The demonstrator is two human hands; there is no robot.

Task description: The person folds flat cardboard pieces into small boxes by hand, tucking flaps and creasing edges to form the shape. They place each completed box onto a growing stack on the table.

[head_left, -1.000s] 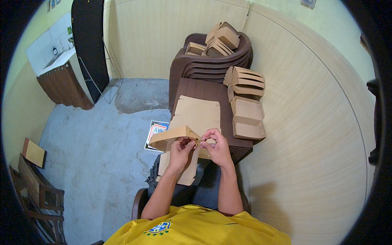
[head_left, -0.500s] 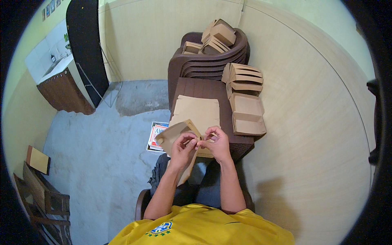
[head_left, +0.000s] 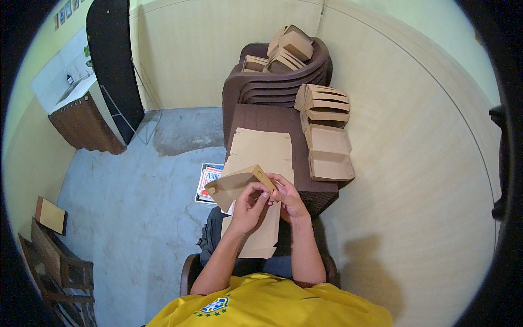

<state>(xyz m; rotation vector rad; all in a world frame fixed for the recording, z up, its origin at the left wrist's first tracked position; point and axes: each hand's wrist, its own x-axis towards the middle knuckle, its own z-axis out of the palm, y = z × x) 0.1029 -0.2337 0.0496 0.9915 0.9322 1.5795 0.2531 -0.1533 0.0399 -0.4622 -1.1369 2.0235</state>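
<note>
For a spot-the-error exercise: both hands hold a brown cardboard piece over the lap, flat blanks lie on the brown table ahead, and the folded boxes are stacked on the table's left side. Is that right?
One detail is wrong. The head view shows the folded boxes on the table's right side, not the left. The rest stands: left hand and right hand hold the cardboard piece, and flat blanks lie ahead.

**Brown tabletop and its load**

Dark brown tabletop (head_left: 261, 117) sits ahead of the person. Flat tan cardboard blanks (head_left: 260, 151) lie near-centre. Folded cardboard boxes (head_left: 327, 152) line its right edge, open one nearest, stacked ones (head_left: 324, 103) farther back.
</note>
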